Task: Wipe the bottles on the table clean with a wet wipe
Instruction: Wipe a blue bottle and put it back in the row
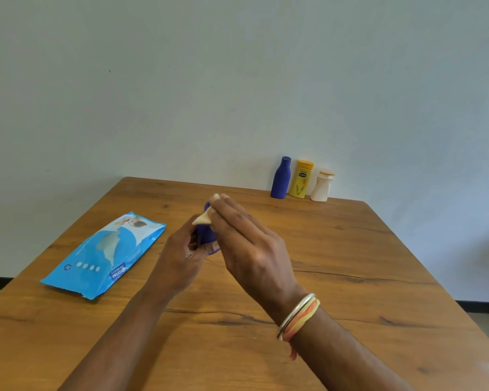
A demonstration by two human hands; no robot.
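Above wooden table (350,277), left hand (181,255) grips blue bottle (206,235); right hand (246,244), fingers straight, presses wipe (202,220).

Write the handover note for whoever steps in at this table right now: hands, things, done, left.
Left hand: grips a small dark blue plastic bottle above the brown wooden table.
Right hand: fingers straight, pressing a white wet wipe against that bottle.
Blue wet wipe pack: lies flat on the table's left side.
Far edge by the wall, standing upright in a row: tall blue bottle, yellow bottle, white bottle with tan cap.
Done: wipe taken out, small bottle being wiped.
Left: finish this bottle. Whether the three at the back are already clean cannot be told.
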